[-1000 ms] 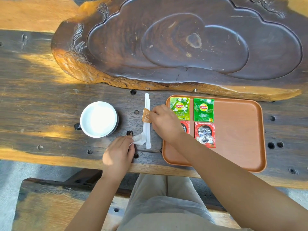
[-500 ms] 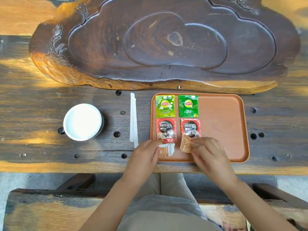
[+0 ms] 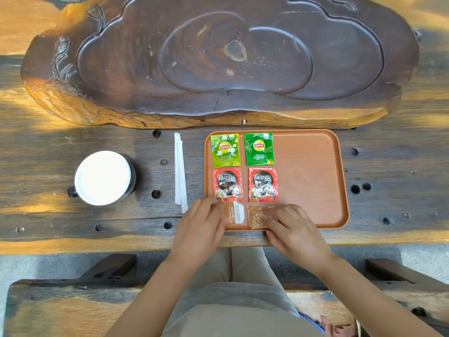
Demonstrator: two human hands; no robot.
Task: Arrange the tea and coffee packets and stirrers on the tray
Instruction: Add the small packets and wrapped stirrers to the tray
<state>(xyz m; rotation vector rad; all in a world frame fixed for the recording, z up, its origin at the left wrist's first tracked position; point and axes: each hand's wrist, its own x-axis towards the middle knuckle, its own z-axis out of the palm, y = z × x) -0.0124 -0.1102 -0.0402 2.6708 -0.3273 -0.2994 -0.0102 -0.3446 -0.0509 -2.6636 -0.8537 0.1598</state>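
Observation:
An orange tray (image 3: 313, 171) lies on the wooden table. Two green Lipton tea packets (image 3: 225, 150) (image 3: 259, 149) fill its top-left corner, with two red Nescafe coffee packets (image 3: 227, 184) (image 3: 263, 184) below them. At the tray's near edge my left hand (image 3: 199, 227) presses a small brown and white sachet (image 3: 234, 213), and my right hand (image 3: 291, 227) holds down a brown dotted sachet (image 3: 256, 217) beside it. Two white wrapped stirrers (image 3: 180, 171) rest on the table left of the tray.
A white mug (image 3: 103, 177) stands on the table to the left of the stirrers. A large carved dark wooden tea board (image 3: 218, 57) fills the far side. The table has several round holes. A wooden bench sits below me.
Both hands carried the small brown sachets from beside the stirrers over to the tray's near edge and now press them flat there under the coffee packets.

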